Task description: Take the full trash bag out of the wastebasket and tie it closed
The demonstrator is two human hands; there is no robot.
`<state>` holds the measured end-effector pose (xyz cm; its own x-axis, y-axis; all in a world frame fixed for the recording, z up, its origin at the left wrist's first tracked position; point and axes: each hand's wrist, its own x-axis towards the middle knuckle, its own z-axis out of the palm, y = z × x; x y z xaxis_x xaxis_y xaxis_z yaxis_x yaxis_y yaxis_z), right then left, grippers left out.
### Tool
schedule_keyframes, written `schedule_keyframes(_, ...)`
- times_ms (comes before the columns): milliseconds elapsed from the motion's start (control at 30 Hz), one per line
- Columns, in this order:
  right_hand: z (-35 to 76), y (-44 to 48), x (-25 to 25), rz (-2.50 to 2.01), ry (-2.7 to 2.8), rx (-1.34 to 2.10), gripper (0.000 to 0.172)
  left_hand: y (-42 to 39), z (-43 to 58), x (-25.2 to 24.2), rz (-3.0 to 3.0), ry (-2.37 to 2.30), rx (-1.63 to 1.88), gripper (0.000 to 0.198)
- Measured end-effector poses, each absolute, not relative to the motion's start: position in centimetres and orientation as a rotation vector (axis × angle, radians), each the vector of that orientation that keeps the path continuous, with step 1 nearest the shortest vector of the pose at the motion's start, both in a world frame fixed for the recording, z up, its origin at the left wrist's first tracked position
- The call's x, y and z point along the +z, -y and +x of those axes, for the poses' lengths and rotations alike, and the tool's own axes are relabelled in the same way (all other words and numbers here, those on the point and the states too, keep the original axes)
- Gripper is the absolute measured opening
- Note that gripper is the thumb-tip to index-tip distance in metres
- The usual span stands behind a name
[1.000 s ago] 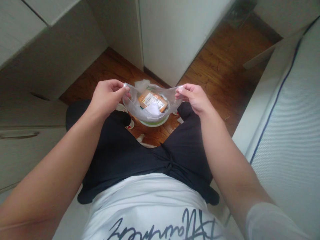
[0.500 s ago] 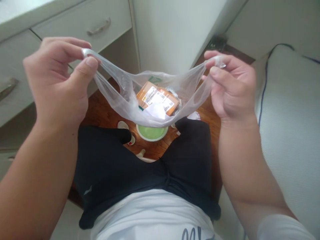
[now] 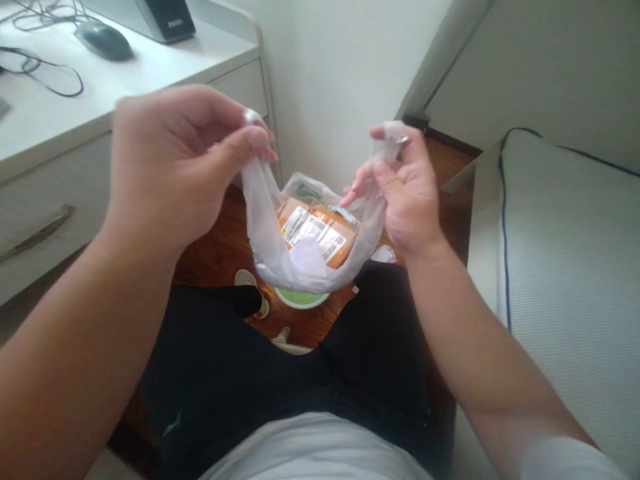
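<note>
My left hand and my right hand each pinch one edge of a thin clear plastic bag and hold it up over my lap. Inside the bag lies an orange-brown package with a white barcode label, with some white paper below it. A small round green bin with a white rim stands on the wooden floor right under the bag, between my knees. I sit in black shorts and a white shirt.
A white desk with drawers stands at the left, with a computer mouse and cables on top. A white mattress with a dark seam fills the right. Slippers lie on the wooden floor.
Both hands have lifted the bag out of the green bin and then drawn closer together, so the bag hangs deeper. The view has tilted up, showing the desk top.
</note>
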<state>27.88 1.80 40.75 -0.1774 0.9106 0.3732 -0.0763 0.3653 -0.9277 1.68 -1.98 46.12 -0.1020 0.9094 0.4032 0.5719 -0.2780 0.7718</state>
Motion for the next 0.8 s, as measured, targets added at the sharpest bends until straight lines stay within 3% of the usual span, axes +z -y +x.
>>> schedule_keyframes(267,23.4,-1.3,36.9,-0.777,1.451,1.587,0.039,-0.1,6.0,46.5,1.989,-1.405,0.945,0.019)
schedule_keyframes(433,21.9,-0.6,36.8,-0.754,1.517,1.575,0.047,-0.5,6.5,45.8,2.030,-1.325,0.880,0.008)
schedule_keyframes(567,21.2,-0.4,34.6,-0.924,1.353,1.480,0.049,0.0,5.6,43.8,1.969,-1.300,0.910,0.015)
schedule_keyframes(800,22.3,1.0,32.3,-0.984,1.334,1.470,0.043,1.4,3.5,36.1,1.764,-1.406,1.014,0.026)
